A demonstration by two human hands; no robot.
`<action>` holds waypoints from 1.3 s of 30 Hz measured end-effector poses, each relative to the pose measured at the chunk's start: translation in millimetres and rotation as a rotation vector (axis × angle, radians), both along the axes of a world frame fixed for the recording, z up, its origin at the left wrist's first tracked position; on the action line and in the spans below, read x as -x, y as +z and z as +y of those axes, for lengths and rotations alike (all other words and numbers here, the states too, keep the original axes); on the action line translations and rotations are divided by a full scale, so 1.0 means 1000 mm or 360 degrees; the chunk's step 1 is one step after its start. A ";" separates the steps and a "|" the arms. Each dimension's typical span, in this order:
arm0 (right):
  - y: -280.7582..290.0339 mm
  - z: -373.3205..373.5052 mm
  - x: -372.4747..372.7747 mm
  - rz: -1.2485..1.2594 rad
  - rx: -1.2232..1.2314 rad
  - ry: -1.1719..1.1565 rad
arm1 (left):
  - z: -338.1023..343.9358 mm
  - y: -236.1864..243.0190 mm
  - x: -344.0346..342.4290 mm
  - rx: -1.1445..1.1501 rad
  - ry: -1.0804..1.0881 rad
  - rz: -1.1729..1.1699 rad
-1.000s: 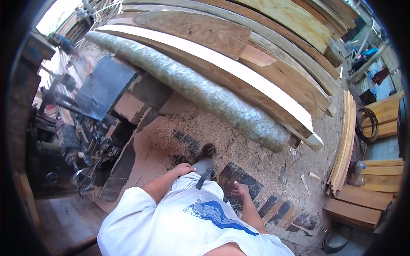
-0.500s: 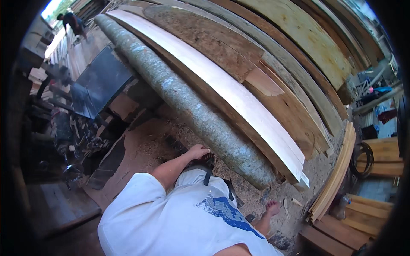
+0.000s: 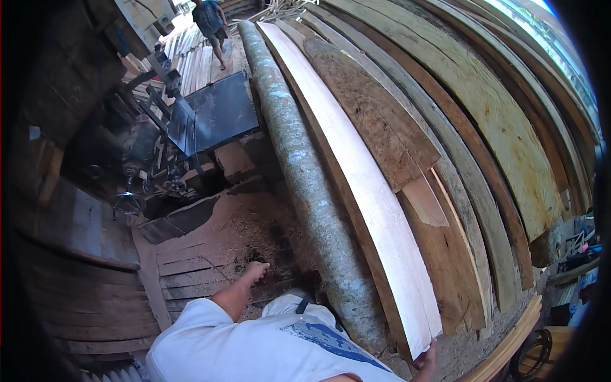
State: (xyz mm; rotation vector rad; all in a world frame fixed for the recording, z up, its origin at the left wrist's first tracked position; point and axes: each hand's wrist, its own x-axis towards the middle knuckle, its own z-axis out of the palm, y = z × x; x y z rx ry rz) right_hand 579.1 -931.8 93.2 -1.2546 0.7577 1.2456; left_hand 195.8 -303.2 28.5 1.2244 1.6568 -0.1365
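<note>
The pale plank (image 3: 375, 210) stretches lengthwise away from the nearer right hand (image 3: 428, 360), whose grip meets its near end, closure unclear; the left hand (image 3: 256, 272) hangs loosely open, empty.

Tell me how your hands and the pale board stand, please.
Right hand at near end of pale board, grip unclear; left hand over sawdusty floor, seemingly empty. Bark-covered log along board's left. Person near far end.

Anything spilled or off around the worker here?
Yes: loose reddish-brown sawdust lies scattered over the grey wooden floor slats, left of the long grey bark-covered log. It looks spilled because it hides parts of the slats. No clear damage shows on the long pale wooden board at the right hand.
</note>
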 end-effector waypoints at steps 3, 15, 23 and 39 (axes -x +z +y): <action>-0.011 0.010 0.009 -0.0144 -0.0291 -0.0268 | -0.040 -0.018 0.041 0.0179 -0.0162 0.0346; -0.040 0.027 -0.009 -0.0061 -0.0507 -0.0531 | -0.094 -0.041 -0.027 0.0365 -0.0227 -0.0250; 0.007 0.054 0.002 -0.0250 0.0155 -0.0296 | -0.114 0.005 -0.073 0.0037 -0.0604 -0.0100; 0.065 0.145 0.096 -0.0468 0.0176 -0.0363 | 0.022 0.148 -0.154 0.0317 0.0701 -0.1753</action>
